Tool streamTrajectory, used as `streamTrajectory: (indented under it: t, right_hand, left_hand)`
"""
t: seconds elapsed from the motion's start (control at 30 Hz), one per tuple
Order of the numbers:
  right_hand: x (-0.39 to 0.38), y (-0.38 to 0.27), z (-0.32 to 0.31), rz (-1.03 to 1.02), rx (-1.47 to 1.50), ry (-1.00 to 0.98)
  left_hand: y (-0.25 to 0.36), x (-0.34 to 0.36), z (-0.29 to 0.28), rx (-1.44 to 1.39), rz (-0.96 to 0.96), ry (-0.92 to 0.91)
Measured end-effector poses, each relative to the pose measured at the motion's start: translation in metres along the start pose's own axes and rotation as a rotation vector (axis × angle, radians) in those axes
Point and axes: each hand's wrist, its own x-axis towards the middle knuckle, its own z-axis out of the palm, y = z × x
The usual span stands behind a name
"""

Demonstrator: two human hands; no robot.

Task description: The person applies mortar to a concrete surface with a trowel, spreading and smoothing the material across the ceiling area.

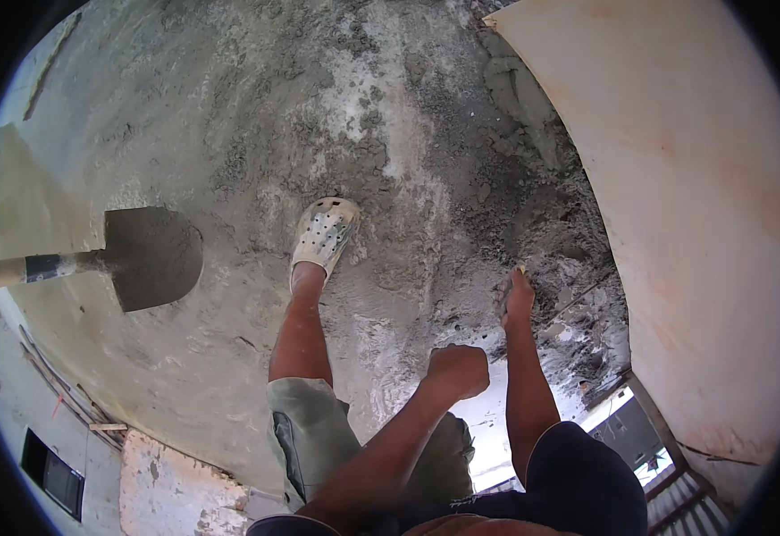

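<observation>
My left hand (pixel 459 371) is curled into a fist in front of my body, its back toward me and nothing sticking out of it. Farther right, my right hand (pixel 517 297) reaches down beside a patch of rough, wet grey mortar (pixel 578 268). Its fingers are closed, with a small yellowish end (pixel 522 269) showing at the top of the grip. The rest of what it grips is lost against the mortar. A shovel (pixel 153 257) with a wooden handle lies at the left, apart from both hands, its blade coated in grey.
Grey mortar smears cover the floor (pixel 229 134). My foot in a pale perforated clog (pixel 327 228) stands on it. A pale wall (pixel 676 179) bounds the right side. Thin sticks (pixel 64 389) lie at the lower left, near a dark opening (pixel 53 475).
</observation>
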Motion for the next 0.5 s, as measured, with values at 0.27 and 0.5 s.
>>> streamTrajectory:
  t: [0.27, 0.5]
  right_hand:
    - [-0.058, -0.068, 0.133, -0.190, -0.321, -0.154]
    - [-0.064, -0.151, 0.259, -0.519, -0.505, -0.381]
  left_hand:
    - [0.003, -0.016, -0.050, -0.163, 0.046, -0.021]
    - [0.006, -0.011, -0.085, -0.149, 0.055, -0.116]
